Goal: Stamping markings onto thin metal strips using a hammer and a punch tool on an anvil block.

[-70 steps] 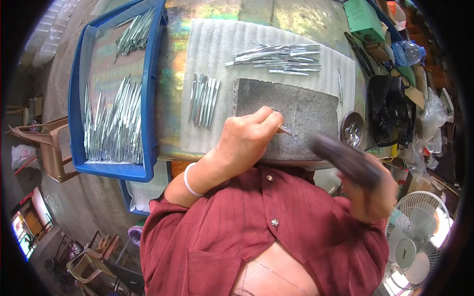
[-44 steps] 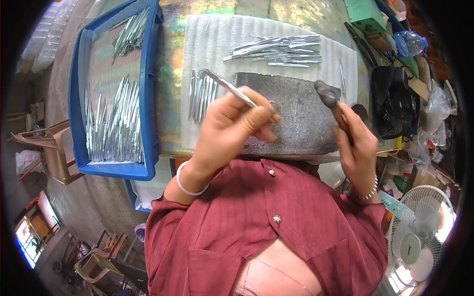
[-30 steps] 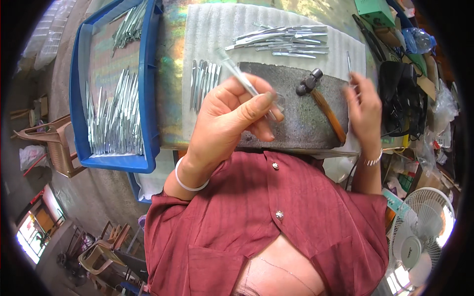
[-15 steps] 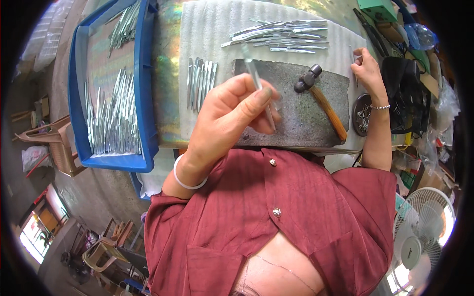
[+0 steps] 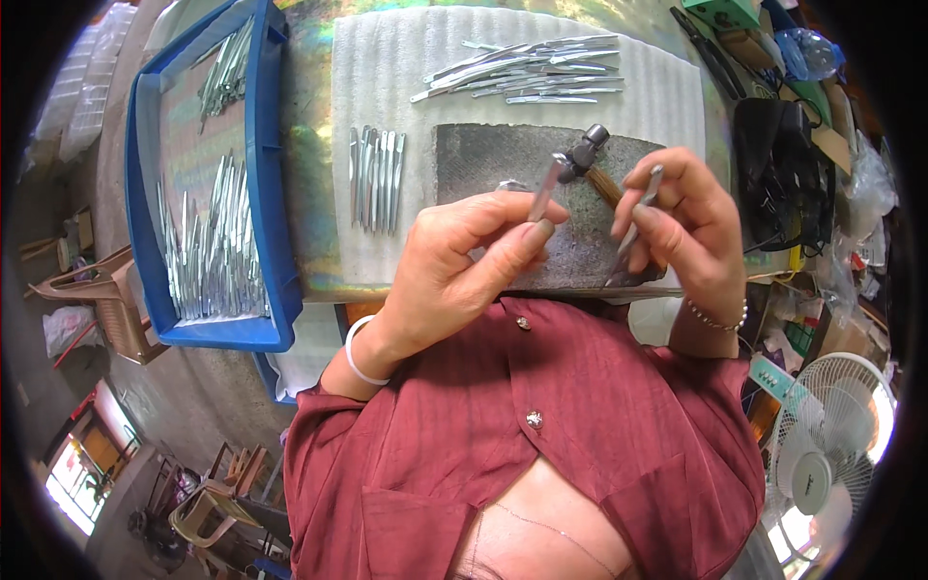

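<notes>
My left hand (image 5: 474, 251) pinches a narrow, shiny metal strip (image 5: 546, 188) upright between thumb and fingers, over a dark stone block (image 5: 474, 150). To its right, my right hand (image 5: 684, 213) is closed around a slim metal rod (image 5: 628, 237) that slants down to a pointed end. Behind both hands a hammer (image 5: 586, 155) with a wooden handle lies on the block, partly hidden by my right hand. Left of the block is a neat row of similar metal strips (image 5: 377, 184). Beyond the block lies a looser pile of strips (image 5: 527, 72).
A white foam sheet (image 5: 387, 77) covers the table under the block. On the left stands a blue tray (image 5: 271, 193) holding two heaps of strips. A black bag-like object (image 5: 773, 164) and a plastic bottle (image 5: 810, 53) sit at the right; a fan (image 5: 822, 454) is lower right.
My right hand has come in from the far right edge of the foam, bringing the slim rod near my left hand. My left hand has turned its strip and lowered slightly.
</notes>
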The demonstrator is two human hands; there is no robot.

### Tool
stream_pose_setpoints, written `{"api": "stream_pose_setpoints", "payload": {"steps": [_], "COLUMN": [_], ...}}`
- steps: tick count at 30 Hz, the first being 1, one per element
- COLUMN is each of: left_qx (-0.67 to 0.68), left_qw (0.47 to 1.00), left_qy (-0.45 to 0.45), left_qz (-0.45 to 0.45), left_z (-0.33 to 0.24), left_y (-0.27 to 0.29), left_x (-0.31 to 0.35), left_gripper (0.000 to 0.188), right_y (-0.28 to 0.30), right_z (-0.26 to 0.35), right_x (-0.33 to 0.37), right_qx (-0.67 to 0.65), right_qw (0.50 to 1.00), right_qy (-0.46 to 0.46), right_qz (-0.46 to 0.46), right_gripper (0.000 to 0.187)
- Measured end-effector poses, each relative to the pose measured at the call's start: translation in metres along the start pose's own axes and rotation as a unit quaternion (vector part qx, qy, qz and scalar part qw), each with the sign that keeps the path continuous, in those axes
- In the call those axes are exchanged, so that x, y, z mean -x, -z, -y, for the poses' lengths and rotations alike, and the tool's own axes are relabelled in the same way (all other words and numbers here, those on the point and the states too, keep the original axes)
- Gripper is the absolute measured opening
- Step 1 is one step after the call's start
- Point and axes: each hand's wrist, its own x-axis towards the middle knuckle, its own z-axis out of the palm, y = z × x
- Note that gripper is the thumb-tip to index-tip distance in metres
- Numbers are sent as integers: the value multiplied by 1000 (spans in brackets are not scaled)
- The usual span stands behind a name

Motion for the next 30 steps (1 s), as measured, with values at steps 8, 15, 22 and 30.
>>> {"api": "stream_pose_setpoints", "payload": {"steps": [8, 15, 22, 30], "left_qx": [42, 0, 9, -23], "left_qw": [998, 998, 999, 999], "left_qy": [38, -55, -35, 24], "left_qz": [-6, -39, -29, 15], "left_z": [-4, 8, 0, -7], "left_y": [-2, -1, -3, -2], "left_x": [12, 13, 14, 15], "left_gripper": [22, 11, 10, 4], "right_y": [-40, -47, -55, -50], "right_z": [-12, -16, -17, -12], "right_x": [-4, -13, -10, -12], "right_qx": [-17, 174, 143, 99], "right_qw": [996, 963, 969, 990], "right_qy": [80, 202, 187, 91], "right_qz": [19, -33, -75, -32], "right_gripper": [9, 9, 12, 10]}}
